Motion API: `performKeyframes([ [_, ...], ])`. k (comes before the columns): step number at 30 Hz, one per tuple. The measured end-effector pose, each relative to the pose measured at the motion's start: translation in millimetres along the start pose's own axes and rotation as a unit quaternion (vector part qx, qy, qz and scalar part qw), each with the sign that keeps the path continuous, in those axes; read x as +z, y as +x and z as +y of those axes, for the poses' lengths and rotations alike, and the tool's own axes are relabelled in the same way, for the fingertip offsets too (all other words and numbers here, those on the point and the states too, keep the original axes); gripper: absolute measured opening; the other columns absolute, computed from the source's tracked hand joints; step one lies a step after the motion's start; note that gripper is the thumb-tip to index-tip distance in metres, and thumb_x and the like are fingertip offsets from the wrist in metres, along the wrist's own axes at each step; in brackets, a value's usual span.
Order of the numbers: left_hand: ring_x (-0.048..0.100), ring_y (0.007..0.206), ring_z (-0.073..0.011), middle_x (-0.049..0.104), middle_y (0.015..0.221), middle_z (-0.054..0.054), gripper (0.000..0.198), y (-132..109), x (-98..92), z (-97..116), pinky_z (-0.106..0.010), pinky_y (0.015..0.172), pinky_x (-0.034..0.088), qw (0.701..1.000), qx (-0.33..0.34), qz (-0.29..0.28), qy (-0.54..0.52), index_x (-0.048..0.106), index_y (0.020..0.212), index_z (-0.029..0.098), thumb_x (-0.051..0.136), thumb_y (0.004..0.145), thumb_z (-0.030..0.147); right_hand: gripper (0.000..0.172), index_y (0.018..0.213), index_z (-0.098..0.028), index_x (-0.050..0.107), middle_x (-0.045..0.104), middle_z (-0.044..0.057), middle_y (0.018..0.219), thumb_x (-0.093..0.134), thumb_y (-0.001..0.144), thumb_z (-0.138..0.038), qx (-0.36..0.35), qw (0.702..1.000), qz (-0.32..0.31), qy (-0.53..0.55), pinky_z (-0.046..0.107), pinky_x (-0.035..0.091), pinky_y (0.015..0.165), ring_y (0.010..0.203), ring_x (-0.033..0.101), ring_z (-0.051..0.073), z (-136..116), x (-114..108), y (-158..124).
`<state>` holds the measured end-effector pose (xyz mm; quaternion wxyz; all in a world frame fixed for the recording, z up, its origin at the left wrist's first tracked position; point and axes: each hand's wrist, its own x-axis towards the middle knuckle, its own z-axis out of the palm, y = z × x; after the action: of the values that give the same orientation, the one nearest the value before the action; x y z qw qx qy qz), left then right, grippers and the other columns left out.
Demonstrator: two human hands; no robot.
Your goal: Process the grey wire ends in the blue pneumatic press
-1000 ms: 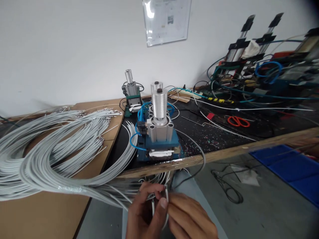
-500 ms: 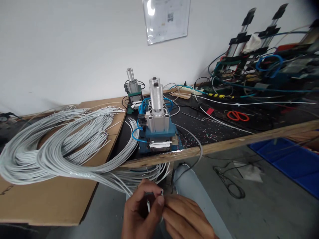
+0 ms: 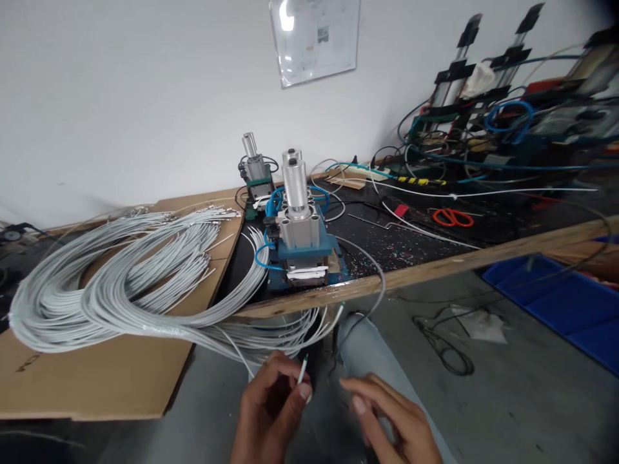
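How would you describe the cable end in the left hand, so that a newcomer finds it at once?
Find the black workbench; below its wooden front edge is the left hand. From its grip, a short white cable end points up, dark at the tip. Unlike the bundled white cables, this one is pinched in a hand.

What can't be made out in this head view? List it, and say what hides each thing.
All in the head view:
Left hand: the stretch of white cable inside its grip, covered by fingers and thumb.
Right hand: whether anything sits within its curled fingers, which block the view.
Wall sheet: print too small and blurred to read; the top edge cuts it off.
Machine at far right: blurred, cut off by the right edge.
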<state>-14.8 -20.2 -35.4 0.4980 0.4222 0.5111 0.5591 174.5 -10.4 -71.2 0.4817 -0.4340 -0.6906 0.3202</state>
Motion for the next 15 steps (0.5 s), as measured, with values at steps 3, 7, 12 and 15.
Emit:
performKeyframes([
  [3,0.04,0.047,-0.0068,0.048,0.061,0.007,0.04,-2.7,0.8,-5.6,-0.017,0.043,0.033,0.999,-0.038,0.008,-0.03,0.065,0.074,0.018,0.089,0.073,0.051,0.023,0.107,-0.024,0.077,0.072,0.007,0.104,0.059,0.102,-0.038,0.04,0.991,-0.05,0.114,0.021,0.06,0.068,0.074,0.073,0.015,-26.8,15.5,23.0],
  [7,0.052,0.054,-0.0112,0.058,0.064,0.003,0.04,-7.8,-5.7,-8.4,-0.02,0.052,0.046,0.999,0.023,0.038,-0.018,0.066,0.076,0.02,0.089,0.072,0.053,0.044,0.082,-0.019,0.074,0.066,0.006,0.092,0.054,0.103,-0.052,0.07,0.967,-0.06,0.236,0.019,0.054,0.058,0.068,0.066,0.013,-36.4,42.6,32.0],
  [12,0.063,0.079,-0.0187,0.066,0.085,-0.003,0.017,-14.4,-22.3,-0.6,-0.025,0.074,0.051,0.98,0.169,0.058,0.084,0.078,0.092,0.024,0.077,0.089,0.041,0.052,0.084,-0.02,0.069,0.056,-0.003,0.062,0.049,0.102,-0.064,0.096,0.946,-0.128,0.282,0.017,0.044,0.048,0.052,0.055,0.011,-26.2,56.6,18.2],
  [15,0.061,0.068,-0.0164,0.063,0.076,-0.001,0.015,-13.0,-30.5,1.5,-0.024,0.065,0.049,0.979,0.181,-0.01,0.089,0.077,0.086,0.026,0.074,0.092,0.039,0.058,0.073,-0.02,0.068,0.065,0.0,0.063,0.047,0.102,-0.065,0.019,0.973,-0.127,0.19,0.018,0.048,0.053,0.059,0.063,0.013,-27.7,56.5,16.9],
])
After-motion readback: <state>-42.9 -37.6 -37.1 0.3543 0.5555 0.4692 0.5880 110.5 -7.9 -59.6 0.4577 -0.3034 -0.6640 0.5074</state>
